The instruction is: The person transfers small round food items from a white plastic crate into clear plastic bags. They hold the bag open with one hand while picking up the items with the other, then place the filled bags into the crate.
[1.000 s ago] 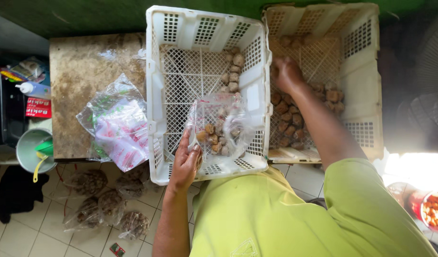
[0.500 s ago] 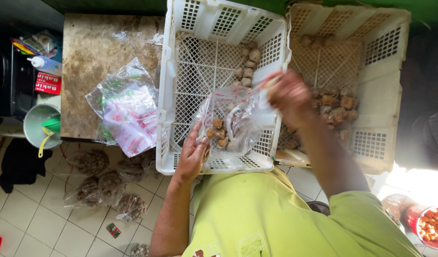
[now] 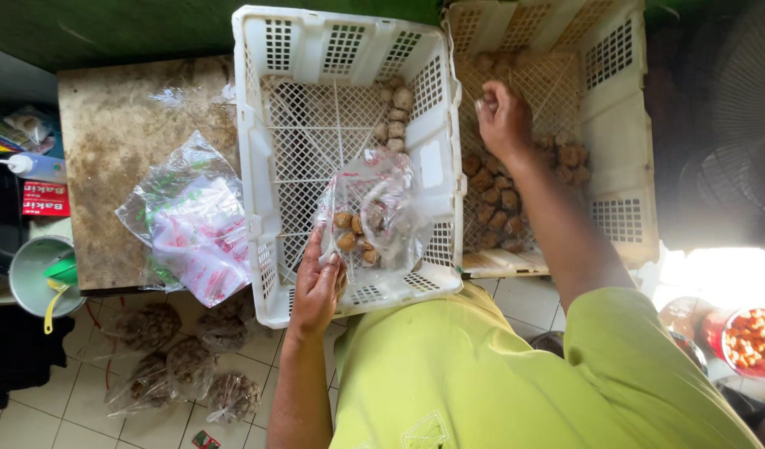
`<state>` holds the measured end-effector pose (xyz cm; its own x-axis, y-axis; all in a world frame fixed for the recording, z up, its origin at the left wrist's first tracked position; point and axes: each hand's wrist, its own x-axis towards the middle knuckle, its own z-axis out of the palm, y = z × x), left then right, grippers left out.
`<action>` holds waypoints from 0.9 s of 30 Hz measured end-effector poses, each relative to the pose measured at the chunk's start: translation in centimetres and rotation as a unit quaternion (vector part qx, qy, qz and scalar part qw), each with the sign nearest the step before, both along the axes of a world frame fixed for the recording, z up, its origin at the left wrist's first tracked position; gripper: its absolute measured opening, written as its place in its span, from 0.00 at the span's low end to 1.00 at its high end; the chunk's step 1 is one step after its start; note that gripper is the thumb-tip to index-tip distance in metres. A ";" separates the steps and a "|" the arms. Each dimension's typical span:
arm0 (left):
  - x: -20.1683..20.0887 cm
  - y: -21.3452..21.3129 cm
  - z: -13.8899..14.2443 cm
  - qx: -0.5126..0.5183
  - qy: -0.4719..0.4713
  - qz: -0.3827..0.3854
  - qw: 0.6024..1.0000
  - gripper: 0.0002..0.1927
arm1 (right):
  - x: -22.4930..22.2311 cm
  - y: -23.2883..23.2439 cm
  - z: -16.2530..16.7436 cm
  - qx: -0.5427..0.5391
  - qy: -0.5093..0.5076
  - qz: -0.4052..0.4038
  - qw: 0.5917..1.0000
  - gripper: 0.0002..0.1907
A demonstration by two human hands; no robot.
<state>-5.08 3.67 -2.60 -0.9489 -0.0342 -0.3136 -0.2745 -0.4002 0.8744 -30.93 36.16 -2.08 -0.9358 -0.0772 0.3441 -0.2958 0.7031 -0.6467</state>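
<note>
My left hand (image 3: pixel 318 287) holds a clear plastic bag (image 3: pixel 376 214) with several brown round snack pieces inside, over the left white plastic crate (image 3: pixel 257 166). A few more pieces lie at that crate's far right corner. My right hand (image 3: pixel 504 118) reaches into the right white crate (image 3: pixel 628 125), its fingers curled above a heap of brown pieces (image 3: pixel 503 195). Whether it grips a piece I cannot tell.
A stack of empty printed plastic bags (image 3: pixel 195 224) lies on a worn brown board (image 3: pixel 124 141) to the left. Filled bags (image 3: pixel 178 357) lie on the tiled floor below. A pale bucket (image 3: pixel 37 274) stands at far left, a red bowl (image 3: pixel 752 337) at lower right.
My right hand left the bag's mouth and moved right and away into the right crate. My left hand still holds the bag in about the same place.
</note>
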 end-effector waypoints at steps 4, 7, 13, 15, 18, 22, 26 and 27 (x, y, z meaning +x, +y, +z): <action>-0.3 0.0 1.0 -0.013 -0.013 -0.015 1.000 0.35 | -0.8 0.7 -2.5 0.245 -0.076 0.082 0.963 0.15; -0.6 0.0 1.4 -0.027 -0.005 -0.021 0.999 0.34 | -1.4 0.9 -3.7 0.286 -0.131 0.076 0.946 0.13; -1.0 -0.2 -0.3 0.014 0.013 -0.016 1.000 0.30 | -1.6 2.3 -1.5 -0.023 -0.131 -0.110 0.985 0.14; -0.8 -0.4 -1.1 0.031 0.011 -0.003 0.999 0.30 | 0.5 0.9 0.6 -0.421 -0.131 -0.023 0.897 0.06; -0.7 -0.7 -2.0 0.040 0.031 -0.006 0.999 0.31 | 5.7 -3.4 4.1 -0.612 -0.239 0.142 0.741 0.08; -0.1 -0.7 -1.9 0.046 0.012 0.006 0.999 0.29 | 11.2 -12.2 4.8 -0.395 -0.480 0.297 0.725 0.14; 0.3 -0.6 -1.2 0.068 0.026 -0.006 0.997 0.30 | 14.9 -16.2 1.3 -0.058 -0.321 0.327 0.887 0.22; 0.4 -0.5 -1.0 0.060 0.027 -0.014 0.998 0.30 | 15.4 -15.3 0.5 -0.055 -0.251 0.354 0.899 0.21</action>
